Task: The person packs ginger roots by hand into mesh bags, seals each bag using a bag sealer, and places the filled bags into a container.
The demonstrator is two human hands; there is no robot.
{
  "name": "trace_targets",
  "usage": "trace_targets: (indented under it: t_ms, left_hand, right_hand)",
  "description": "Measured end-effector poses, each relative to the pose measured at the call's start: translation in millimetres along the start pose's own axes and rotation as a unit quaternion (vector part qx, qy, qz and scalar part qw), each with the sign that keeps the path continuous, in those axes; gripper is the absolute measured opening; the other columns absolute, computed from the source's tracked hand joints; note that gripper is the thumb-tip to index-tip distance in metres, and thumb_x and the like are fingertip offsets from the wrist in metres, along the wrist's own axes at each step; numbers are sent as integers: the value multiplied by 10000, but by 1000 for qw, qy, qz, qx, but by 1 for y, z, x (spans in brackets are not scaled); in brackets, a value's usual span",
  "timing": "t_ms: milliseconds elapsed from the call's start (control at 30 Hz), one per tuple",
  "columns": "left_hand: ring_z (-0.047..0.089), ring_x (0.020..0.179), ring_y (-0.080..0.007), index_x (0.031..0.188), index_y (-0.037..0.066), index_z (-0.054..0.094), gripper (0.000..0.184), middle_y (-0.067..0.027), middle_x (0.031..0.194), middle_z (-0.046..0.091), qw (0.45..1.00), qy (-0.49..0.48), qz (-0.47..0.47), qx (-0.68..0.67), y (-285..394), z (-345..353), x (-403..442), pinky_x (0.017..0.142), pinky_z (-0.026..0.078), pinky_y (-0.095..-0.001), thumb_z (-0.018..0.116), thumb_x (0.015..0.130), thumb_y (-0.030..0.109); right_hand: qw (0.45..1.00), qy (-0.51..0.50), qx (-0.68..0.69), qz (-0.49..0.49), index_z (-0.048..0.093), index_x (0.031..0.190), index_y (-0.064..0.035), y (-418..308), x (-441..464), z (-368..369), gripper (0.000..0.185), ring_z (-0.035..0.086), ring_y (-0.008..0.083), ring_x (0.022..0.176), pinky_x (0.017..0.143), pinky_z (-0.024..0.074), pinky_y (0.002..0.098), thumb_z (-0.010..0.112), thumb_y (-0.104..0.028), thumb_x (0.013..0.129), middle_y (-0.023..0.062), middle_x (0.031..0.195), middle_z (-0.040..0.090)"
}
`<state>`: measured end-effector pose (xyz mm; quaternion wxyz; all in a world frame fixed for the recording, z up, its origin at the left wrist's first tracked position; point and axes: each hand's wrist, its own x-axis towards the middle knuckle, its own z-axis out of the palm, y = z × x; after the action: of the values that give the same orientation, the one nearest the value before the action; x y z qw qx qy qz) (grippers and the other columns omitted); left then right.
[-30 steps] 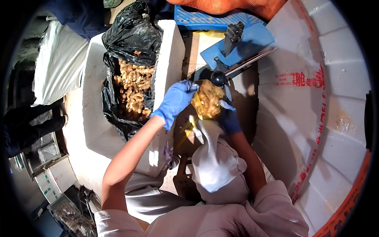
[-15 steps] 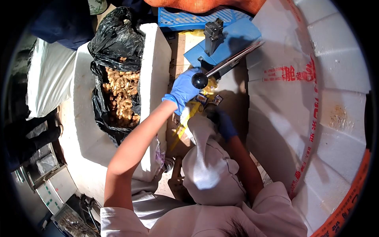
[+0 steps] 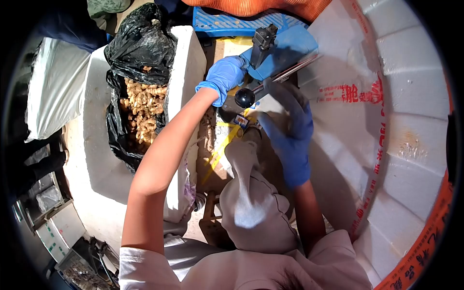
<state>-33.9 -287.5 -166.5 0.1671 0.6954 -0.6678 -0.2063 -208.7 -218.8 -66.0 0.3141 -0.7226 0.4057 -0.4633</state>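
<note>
My left hand (image 3: 224, 77), in a blue glove, is at the near-left edge of a blue bench-mounted device (image 3: 285, 50). Its fingers curl downward and the fingertips are hidden; a little yellowish material shows beneath them. The device has a black upright block (image 3: 264, 42) and a metal lever (image 3: 295, 67) ending in a black ball knob (image 3: 245, 98). My right hand (image 3: 292, 140), gloved in blue with a darker palm, is raised just right of the knob, thumb and fingers apart and somewhat blurred. Below the knob lie a small printed label (image 3: 240, 121) and yellow strips (image 3: 222, 150).
At left, a white foam box (image 3: 186, 63) holds a black plastic bag (image 3: 140, 43) open over ginger (image 3: 145, 108). A large white foam wall with red print (image 3: 333, 145) curves along the right. Behind the device are a blue crate (image 3: 217, 21) and orange netting (image 3: 261, 6).
My left hand has moved away from the knob, up toward the device. My right hand has risen from beside my knee to near the lever, its fingers spreading.
</note>
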Motion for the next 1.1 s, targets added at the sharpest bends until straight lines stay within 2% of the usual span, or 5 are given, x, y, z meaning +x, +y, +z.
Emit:
trace_targets:
  t_ms: [233, 767, 900, 1000, 1100]
  left_hand:
    - [526, 723, -349, 810, 30, 579, 167, -191, 767, 558, 999, -19, 27, -26, -6, -2, 1, 653, 427, -376, 548, 689, 139]
    - [529, 697, -330, 765, 45, 566, 129, -158, 746, 559, 997, 17, 73, 16, 13, -12, -13, 619, 432, -380, 536, 666, 124]
    - [537, 659, -317, 722, 49, 558, 86, -139, 686, 553, 992, 58, 113, -19, 31, 2, -40, 574, 437, -361, 503, 674, 96]
    - [542, 619, -290, 756, 52, 562, 105, -124, 651, 549, 975, 127, 132, -123, 38, 22, -50, 548, 432, -339, 543, 656, 79]
    - [552, 602, -270, 771, 50, 566, 107, -120, 646, 560, 969, 182, 152, -63, 36, 42, -63, 544, 442, -332, 541, 681, 103]
  right_hand:
    - [884, 172, 217, 376, 560, 834, -9, 140, -43, 39, 210, 504, 120, 679, 674, 393, 238, 484, -203, 815, 52, 756, 560]
    - [640, 38, 581, 501, 503, 1014, -135, 411, -65, 182, 330, 474, 148, 836, 742, 389, 294, 409, -387, 823, 23, 935, 520]
    - [788, 61, 357, 498, 530, 950, -122, 412, -72, 191, 301, 480, 144, 720, 617, 420, 292, 438, -377, 819, 27, 814, 524]
    - [661, -37, 553, 506, 518, 993, -82, 329, -70, 136, 380, 484, 114, 790, 677, 422, 263, 442, -408, 814, 27, 886, 526]
    - [959, -113, 189, 180, 470, 1082, -34, 309, -106, 114, 332, 450, 143, 951, 823, 359, 263, 439, -255, 835, 84, 1045, 487]
